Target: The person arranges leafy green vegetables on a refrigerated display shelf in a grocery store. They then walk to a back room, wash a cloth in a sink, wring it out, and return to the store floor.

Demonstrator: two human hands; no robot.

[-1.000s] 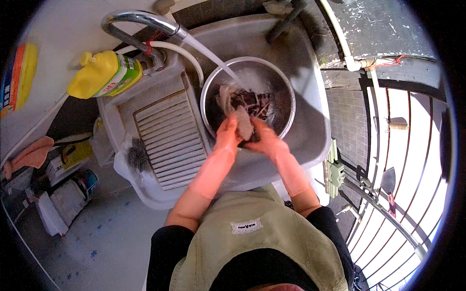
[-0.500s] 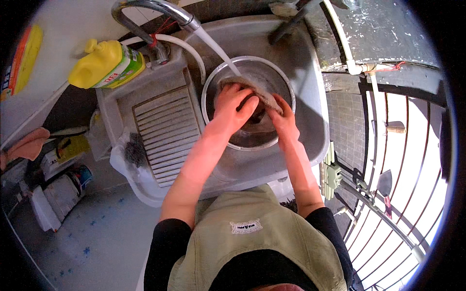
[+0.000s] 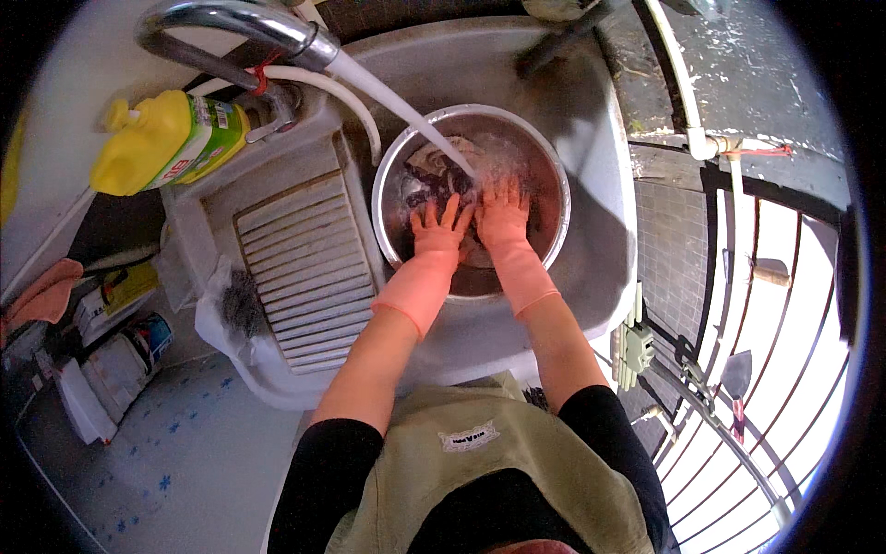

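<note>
A round metal basin (image 3: 562, 198) stands in the grey sink, with water in it. Water pours into it from the curved chrome tap (image 3: 268, 26). Both my hands wear pink rubber gloves. My left hand (image 3: 437, 235) reaches into the near left part of the basin, fingers spread and holding nothing that I can see. Beside it my right hand (image 3: 503, 223) lies flat, palm down, fingers outstretched at the water. Just beyond my fingertips a wet brownish cloth (image 3: 443, 159) lies in the basin, partly under water. What lies beneath my palms is hidden.
The sink's ribbed washboard (image 3: 305, 268) lies to the left, with a yellow jug (image 3: 166, 143) behind it. A white hose (image 3: 346, 92) curves behind the basin. A clear plastic bag (image 3: 226, 300) hangs at the sink's left edge. White pipes (image 3: 688, 102) run along the right.
My hands have let go of the cloth and come nearer, fingers now spread. The cloth has sunk into the water at the basin's far side. The view has shifted slightly.
</note>
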